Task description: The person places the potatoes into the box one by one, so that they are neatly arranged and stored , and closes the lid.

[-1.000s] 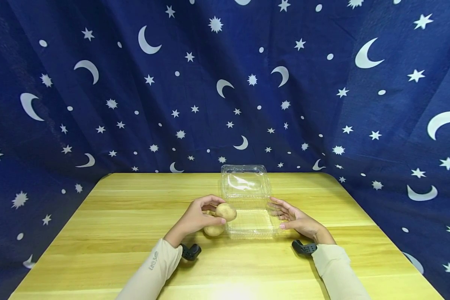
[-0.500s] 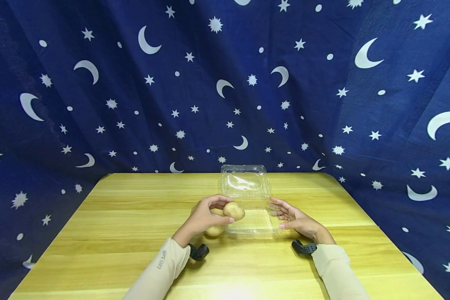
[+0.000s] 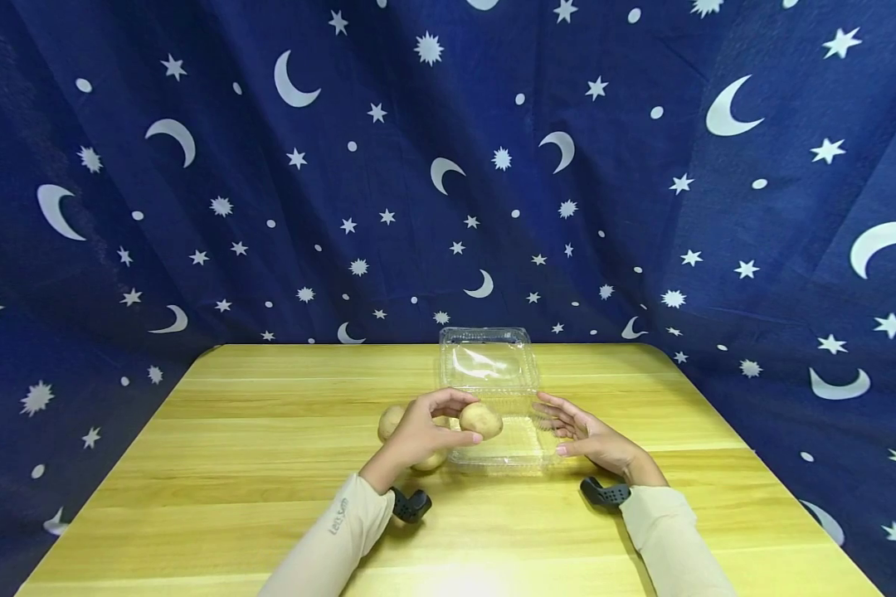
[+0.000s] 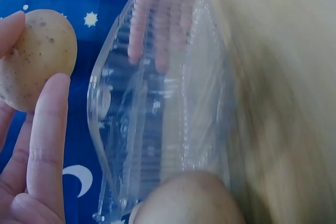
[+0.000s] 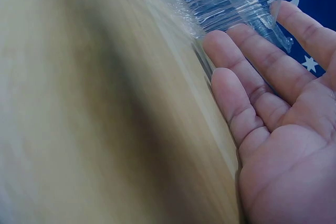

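My left hand (image 3: 416,435) pinches a pale brown potato (image 3: 482,421) between thumb and fingertips, above the left part of a clear plastic clamshell box (image 3: 504,461). Dark specks show on the potato's skin (image 4: 44,51) in the left wrist view. The box lies open, its lid (image 3: 490,358) tipped back toward the curtain. At the box's right side, my right hand (image 3: 601,439) rests with relaxed, slightly bent fingers and holds nothing. Its fingertips (image 5: 223,45) are right at the ribbed wall in the right wrist view.
More potatoes lie on the wooden table (image 3: 269,464) left of the box: one potato (image 3: 391,422) beyond my left hand and another potato (image 3: 429,461) partly hidden by it. A dark blue curtain (image 3: 388,166) with moons and stars hangs behind the table.
My left hand has moved right with the potato, from the box's left edge to over its base. A potato behind that hand has come into view. The right hand has stayed still.
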Demonstrator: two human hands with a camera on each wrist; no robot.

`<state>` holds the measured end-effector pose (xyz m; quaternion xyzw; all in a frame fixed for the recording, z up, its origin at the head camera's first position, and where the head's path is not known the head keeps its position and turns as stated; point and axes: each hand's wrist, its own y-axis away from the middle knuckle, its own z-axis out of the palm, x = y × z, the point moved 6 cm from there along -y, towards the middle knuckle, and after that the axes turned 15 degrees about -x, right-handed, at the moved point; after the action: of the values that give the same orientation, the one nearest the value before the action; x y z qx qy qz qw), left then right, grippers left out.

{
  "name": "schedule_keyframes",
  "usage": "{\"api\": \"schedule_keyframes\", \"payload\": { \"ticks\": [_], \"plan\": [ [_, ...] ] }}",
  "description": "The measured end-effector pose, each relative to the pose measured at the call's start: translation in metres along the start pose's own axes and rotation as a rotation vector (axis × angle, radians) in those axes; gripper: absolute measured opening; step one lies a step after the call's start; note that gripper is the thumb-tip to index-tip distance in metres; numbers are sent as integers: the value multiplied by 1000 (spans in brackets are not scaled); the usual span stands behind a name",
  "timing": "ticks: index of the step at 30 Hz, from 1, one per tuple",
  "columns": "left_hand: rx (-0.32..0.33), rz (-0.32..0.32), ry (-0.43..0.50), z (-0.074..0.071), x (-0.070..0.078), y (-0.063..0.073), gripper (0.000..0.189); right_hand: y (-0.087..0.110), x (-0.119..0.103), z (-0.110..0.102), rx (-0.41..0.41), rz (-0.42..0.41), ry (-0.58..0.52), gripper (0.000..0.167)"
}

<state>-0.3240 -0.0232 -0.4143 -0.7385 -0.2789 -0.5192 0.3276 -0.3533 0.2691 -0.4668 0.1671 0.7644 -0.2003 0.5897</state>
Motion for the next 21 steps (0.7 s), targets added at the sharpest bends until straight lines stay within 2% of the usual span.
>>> {"api": "schedule_keyframes", "payload": {
  "ticks": [6, 14, 21],
  "plan": [
    [18, -5, -47, 9, 3, -5, 48, 0, 1, 0, 3, 6, -6, 85],
    [31, 5, -65, 17, 1, -13, 47, 1, 2, -1, 10, 17, -8, 86],
    [17, 20, -70, 25, 2, -20, 47, 1, 2, -1, 16, 16, -12, 86]
  ]
}}
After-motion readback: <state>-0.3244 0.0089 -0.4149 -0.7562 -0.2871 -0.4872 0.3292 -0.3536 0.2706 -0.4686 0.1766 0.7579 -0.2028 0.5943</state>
